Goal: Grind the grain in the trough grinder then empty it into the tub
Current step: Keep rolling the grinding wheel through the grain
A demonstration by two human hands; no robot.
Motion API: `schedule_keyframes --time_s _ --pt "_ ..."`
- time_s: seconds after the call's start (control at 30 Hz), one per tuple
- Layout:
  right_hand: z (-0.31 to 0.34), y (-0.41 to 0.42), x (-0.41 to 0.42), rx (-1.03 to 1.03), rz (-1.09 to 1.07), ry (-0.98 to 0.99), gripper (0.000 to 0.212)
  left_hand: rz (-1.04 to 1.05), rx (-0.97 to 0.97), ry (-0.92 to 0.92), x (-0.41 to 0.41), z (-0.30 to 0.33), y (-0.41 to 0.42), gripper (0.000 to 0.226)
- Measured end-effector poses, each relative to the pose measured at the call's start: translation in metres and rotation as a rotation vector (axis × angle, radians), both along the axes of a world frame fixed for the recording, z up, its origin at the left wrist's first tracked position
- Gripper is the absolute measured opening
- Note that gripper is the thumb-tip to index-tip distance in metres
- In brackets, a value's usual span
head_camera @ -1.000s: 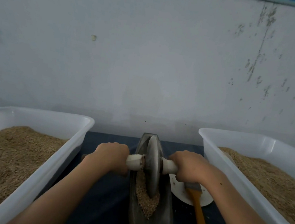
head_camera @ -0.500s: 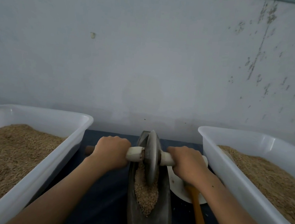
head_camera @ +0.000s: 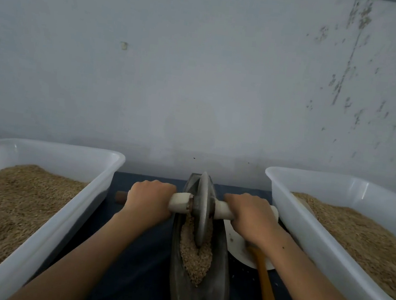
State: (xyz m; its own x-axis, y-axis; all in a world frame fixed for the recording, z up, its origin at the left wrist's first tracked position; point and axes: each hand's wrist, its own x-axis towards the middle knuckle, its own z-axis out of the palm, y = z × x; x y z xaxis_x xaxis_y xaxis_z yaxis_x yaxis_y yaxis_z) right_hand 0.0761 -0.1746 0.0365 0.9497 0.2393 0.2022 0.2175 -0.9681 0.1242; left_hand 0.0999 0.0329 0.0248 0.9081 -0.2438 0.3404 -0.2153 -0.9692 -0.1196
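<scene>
A dark metal trough grinder (head_camera: 196, 297) lies lengthwise in front of me on a dark cloth. Its grey wheel (head_camera: 201, 209) stands upright near the trough's far end, on a pale wooden axle. My left hand (head_camera: 149, 199) grips the axle's left handle (head_camera: 179, 202). My right hand (head_camera: 250, 215) grips the right handle (head_camera: 222, 209). A heap of brown grain (head_camera: 195, 253) fills the trough behind and under the wheel. White tubs holding grain stand at the left (head_camera: 32, 249) and the right (head_camera: 322, 260).
A white plate (head_camera: 237, 248) lies between the trough and the right tub, with an orange-handled tool (head_camera: 266, 290) resting on it. The grey wall (head_camera: 200, 76) rises just beyond the trough's far end.
Both hands have rolled the wheel away from me along the trough toward its far end, uncovering more grain behind it.
</scene>
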Motion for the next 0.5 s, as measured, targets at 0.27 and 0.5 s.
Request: schedule_keyframes --time_s 0.27,0.5 --pt "0.009 -0.003 0.000 -0.042 0.025 0.161 0.028 0.031 0.048 0.265 -0.002 0.010 0.000 0.040" --pt "0.013 -0.005 0.000 -0.009 0.040 0.309 0.034 0.021 0.037 0.430 -0.003 0.015 0.003 0.041"
